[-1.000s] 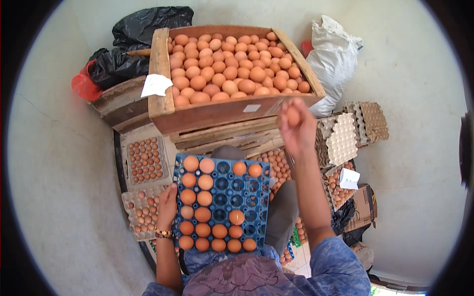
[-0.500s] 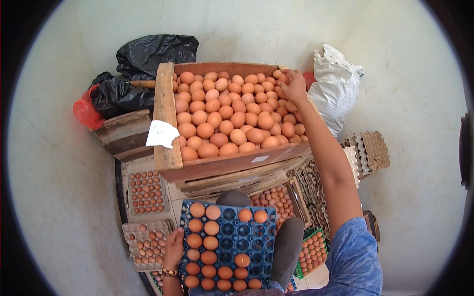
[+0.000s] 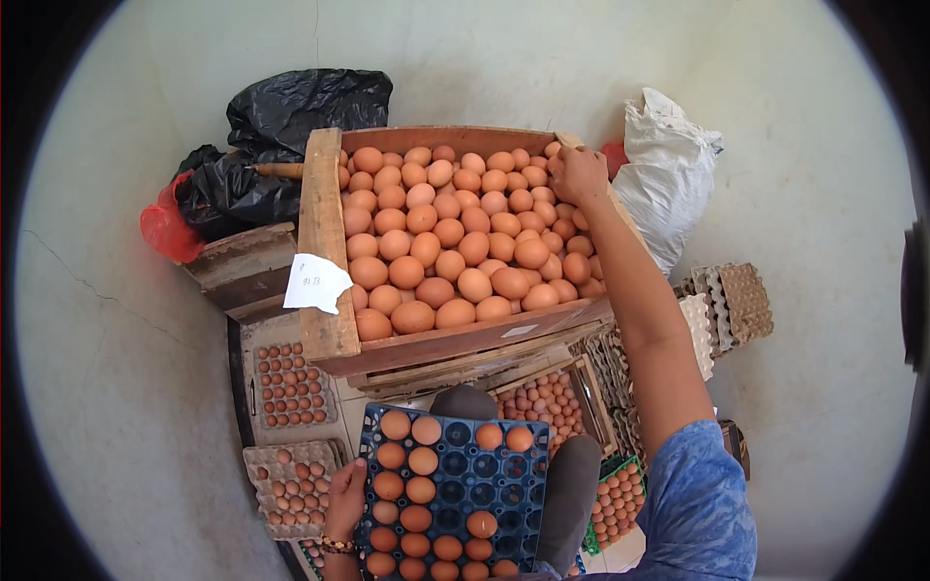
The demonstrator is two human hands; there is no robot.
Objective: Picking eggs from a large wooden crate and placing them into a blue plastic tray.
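Left hand: the left edge of the blue tray is gripped.
Right hand: curled, it is held at the far right corner of the wooden crate; whether an egg is grasped cannot be told.
Crate eggs: heaped from left edge to right edge.
Tray eggs: two columns are seated along the left edge, a pair near the far right corner.

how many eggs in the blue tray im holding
20 eggs: two leftmost columns, 6 each; middle column, 2 at the bottom; fourth, 1 at top and 3 at bottom; rightmost, 1 at each end. The frame cuts into the bottom row; none seems hidden.
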